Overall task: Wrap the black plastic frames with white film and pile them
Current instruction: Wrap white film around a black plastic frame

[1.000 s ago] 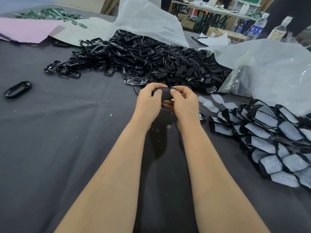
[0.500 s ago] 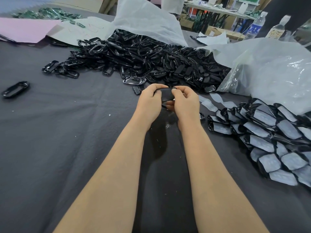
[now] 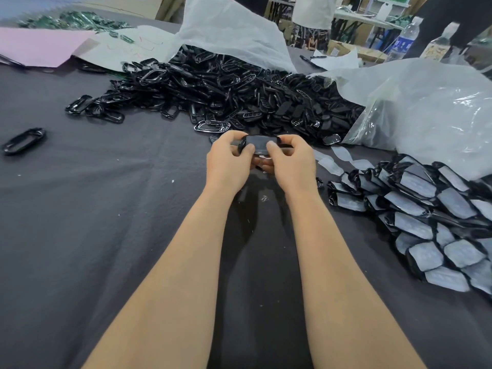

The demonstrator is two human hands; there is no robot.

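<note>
My left hand (image 3: 230, 162) and my right hand (image 3: 288, 165) together hold one black plastic frame (image 3: 259, 145) above the dark table cloth (image 3: 106, 209), thumbs pressing on its top face. A film seems to cover that face, though its colour is hard to tell. A big heap of bare black frames (image 3: 239, 94) lies just beyond my hands. At the right sits the pile of wrapped frames (image 3: 431, 217), each showing a white film patch. Loose white film pieces (image 3: 335, 161) lie between my right hand and that pile.
A single frame (image 3: 24, 141) lies alone at the far left. Clear and white plastic bags (image 3: 426, 113) bulge at the right and behind the heap. Pink paper (image 3: 40, 45) and white sheets lie at the back left. Bottles (image 3: 403, 41) and a person stand beyond the table.
Both hands have tilted the frame so its flat face turns up toward me, and both thumbs now lie on top of it. The hands stayed in the same spot.
</note>
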